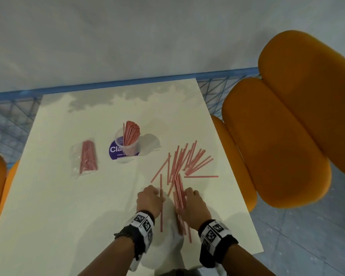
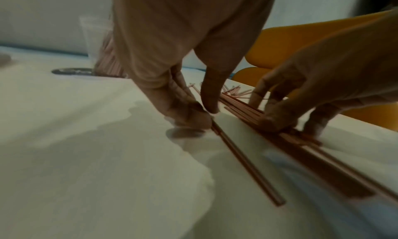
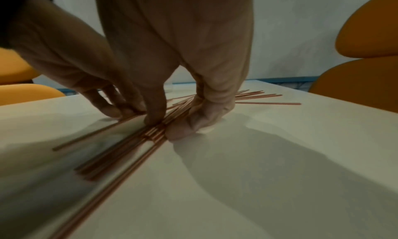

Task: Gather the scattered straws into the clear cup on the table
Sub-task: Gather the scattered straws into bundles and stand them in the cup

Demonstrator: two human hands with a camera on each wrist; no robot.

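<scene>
Fingertips (image 2: 193,121) of my left hand (image 1: 149,200) pinch a single thin red-and-white striped paper straw (image 1: 161,206) against the white tabletop (image 1: 68,206); the right hand (image 1: 191,206) curls thumb and fingers around a loose bundle of the same straws (image 1: 179,198), clamped near its middle. Both wrist views are blurred, so I can't say how firmly either grip sits. At one o'clock from my hands the remaining scattered straws (image 1: 189,162) fan across the table. At eleven o'clock stands the clear plastic cup (image 1: 127,144), already packed with straws, on a round purple sticker (image 1: 113,151); a clear wrapped packet of straws (image 1: 87,156) lies at nine o'clock from it. I judge the risks to be uneven ends splaying out when lifted, straws slipping from the bundle, and a crowded cup tipping as more are pushed in.
</scene>
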